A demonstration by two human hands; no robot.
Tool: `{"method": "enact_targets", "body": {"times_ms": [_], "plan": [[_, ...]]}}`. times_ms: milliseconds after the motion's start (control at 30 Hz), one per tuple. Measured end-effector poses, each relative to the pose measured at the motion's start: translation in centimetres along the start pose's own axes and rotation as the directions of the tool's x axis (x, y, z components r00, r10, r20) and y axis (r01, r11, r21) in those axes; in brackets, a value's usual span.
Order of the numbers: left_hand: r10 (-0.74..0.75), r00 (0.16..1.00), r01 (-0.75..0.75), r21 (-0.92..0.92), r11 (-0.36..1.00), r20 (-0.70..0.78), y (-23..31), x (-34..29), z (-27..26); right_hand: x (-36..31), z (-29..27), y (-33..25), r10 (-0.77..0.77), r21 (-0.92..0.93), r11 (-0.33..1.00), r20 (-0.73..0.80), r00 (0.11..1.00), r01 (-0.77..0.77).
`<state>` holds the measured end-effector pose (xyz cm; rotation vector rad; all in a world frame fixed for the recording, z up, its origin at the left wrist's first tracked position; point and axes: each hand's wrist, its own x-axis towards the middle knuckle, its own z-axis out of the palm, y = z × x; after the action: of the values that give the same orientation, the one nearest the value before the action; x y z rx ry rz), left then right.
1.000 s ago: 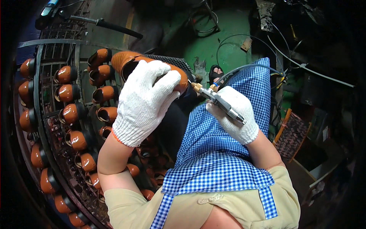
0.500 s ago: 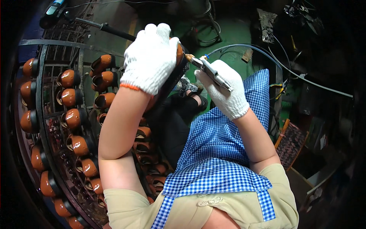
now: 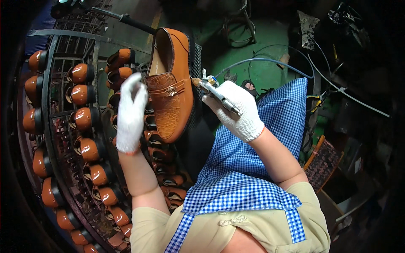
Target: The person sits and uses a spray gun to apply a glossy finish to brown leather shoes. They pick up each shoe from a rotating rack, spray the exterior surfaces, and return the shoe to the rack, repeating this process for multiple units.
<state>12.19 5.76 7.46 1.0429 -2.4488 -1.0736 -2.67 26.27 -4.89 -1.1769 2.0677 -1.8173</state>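
A brown loafer [image 3: 181, 88] with a crackle-patterned vamp and a metal buckle is in front of me, its toe toward me and its top facing left. What holds it up is hidden. Just left of its vamp is my white-gloved left hand [image 3: 131, 118], with a gap between its fingers and nothing in them; whether a fingertip touches the shoe I cannot tell. My gloved right hand [image 3: 239, 110] is wrapped round a metal spray gun [image 3: 219, 95] fed by a blue hose. The gun's brass nozzle points at the loafer's right side, close to it.
Racks with a metal frame [image 3: 49, 84] fill the left side, carrying several rows of glossy brown shoes [image 3: 83, 119]. A dark rod [image 3: 122, 19] reaches in behind the loafer. Hoses [image 3: 358, 99] cross the green floor [image 3: 265, 42] to the right, near a woven-backed chair [image 3: 322, 164].
My left hand has let go of the loafer and dropped down and left. The loafer now shows its top and opening. My right hand with the spray gun has shifted slightly left and down.
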Motion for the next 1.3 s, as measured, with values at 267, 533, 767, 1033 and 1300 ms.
{"method": "enact_targets", "body": {"times_ms": [267, 533, 767, 1033, 1300], "plan": [[-0.013, 0.999, 0.019, -0.138, 0.990, 0.046, -3.8, -9.4, 1.1, -2.5, -1.5, -0.1, -0.047, -0.034, 0.998, 0.066, 0.997, 0.050], [0.304, 0.926, -0.354, 0.230, 0.907, 0.225, -0.5, -9.4, 1.0, -4.3, -3.1, -0.4, 0.000, -0.009, 1.000, 0.161, 0.987, 0.001], [0.525, 0.680, -0.733, 0.459, 0.502, 0.511, 3.9, -6.0, 1.8, -4.8, -6.6, -1.9, 0.041, -0.123, 0.992, 0.350, 0.936, 0.003], [0.443, 0.554, -0.827, 0.407, 0.388, 0.704, 6.9, -2.7, 4.4, -5.9, -9.5, -2.4, 0.026, -0.140, 0.990, 0.305, 0.952, 0.017], [0.435, 0.619, -0.776, 0.427, 0.464, 0.654, 8.9, -1.4, 6.7, -6.1, -10.8, -2.1, 0.062, -0.158, 0.987, 0.186, 0.981, -0.032]]}}
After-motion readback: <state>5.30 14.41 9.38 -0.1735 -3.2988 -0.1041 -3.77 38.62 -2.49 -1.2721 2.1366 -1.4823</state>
